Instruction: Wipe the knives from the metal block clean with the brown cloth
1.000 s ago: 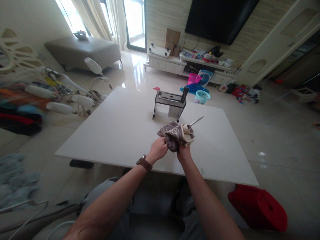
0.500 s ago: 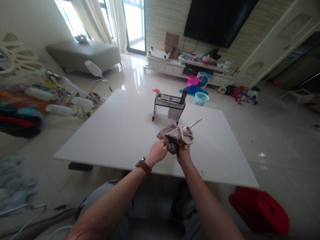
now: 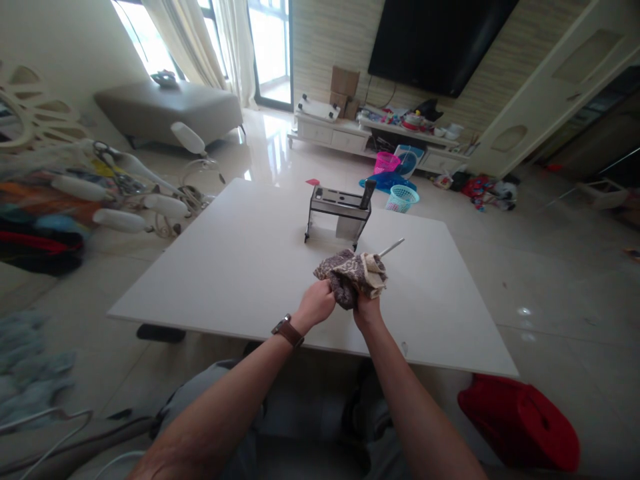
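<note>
Our left grip [image 3: 317,302] clamps the patterned cloth [image 3: 351,273] at its lower left, our right grip [image 3: 368,308] clasps it from below, over the table [image 3: 225,267]. A silvery rod [image 3: 392,247] slants out, away and rightward, nearer our right grip.

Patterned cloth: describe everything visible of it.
The patterned cloth looks like thick, soft fabric, dark brown-grey with pale markings and beige at its right end. It is bunched and folded above the white table; contact with it is unclear. The left hand grips its near left side; the right hand, fingers hidden, meets its underside. A thin metallic rod protrudes beyond it.
</note>
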A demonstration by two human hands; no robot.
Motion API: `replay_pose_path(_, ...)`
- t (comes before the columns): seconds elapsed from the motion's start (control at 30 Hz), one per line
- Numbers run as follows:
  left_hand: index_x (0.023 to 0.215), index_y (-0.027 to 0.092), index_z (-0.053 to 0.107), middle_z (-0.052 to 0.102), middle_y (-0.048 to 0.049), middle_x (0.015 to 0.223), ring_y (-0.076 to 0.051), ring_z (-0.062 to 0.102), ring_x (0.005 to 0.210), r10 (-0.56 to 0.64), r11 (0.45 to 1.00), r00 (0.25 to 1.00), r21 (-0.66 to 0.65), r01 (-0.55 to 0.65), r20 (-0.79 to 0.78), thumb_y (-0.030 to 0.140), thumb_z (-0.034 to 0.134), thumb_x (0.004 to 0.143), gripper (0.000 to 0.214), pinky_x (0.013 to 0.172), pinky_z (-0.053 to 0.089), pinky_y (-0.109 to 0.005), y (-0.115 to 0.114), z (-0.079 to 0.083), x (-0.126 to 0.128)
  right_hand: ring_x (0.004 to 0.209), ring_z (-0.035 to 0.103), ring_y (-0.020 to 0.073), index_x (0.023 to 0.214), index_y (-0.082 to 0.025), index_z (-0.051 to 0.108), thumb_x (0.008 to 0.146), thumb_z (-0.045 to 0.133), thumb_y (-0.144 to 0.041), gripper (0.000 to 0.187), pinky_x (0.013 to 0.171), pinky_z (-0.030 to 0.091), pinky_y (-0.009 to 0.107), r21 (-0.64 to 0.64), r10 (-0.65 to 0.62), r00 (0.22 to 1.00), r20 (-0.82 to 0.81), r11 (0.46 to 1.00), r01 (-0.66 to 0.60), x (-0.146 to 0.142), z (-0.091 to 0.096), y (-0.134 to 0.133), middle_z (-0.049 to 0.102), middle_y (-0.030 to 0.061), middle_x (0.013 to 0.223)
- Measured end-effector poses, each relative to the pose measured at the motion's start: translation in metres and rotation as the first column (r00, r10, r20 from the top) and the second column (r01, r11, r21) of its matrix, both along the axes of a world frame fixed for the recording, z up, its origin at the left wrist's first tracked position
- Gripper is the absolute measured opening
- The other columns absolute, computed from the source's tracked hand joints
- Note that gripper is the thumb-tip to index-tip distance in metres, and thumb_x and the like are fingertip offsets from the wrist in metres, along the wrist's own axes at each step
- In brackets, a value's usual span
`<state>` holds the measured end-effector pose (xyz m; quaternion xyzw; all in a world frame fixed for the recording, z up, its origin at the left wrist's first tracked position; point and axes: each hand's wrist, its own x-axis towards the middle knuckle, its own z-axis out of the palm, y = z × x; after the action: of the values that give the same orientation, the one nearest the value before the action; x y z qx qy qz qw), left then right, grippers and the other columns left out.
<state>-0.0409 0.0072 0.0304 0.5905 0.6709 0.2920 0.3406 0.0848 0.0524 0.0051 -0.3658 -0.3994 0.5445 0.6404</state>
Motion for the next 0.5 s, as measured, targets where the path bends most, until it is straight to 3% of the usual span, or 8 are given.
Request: replay_pose_path(0.5,0.099,0.019,0.077,0.078,-0.0131,0.118,-0.027,0.069,0.112,0.005,1.0,1.0,-0.012,-0.005,-0.012,0.022,0.044,0.092,0.033,0.094,0.052,-0.034,-0.0041,0.0059,0.0015,0.133,0.063,0.0239,0.131,-0.025,0.065,0.069,0.087,-0.033,0.066,0.125,0.038,0.054,0.002,-0.006,1.0,-0.003,1.0,0.006,-0.0025,0.0056,-0.004,0.069,0.0078,0.14)
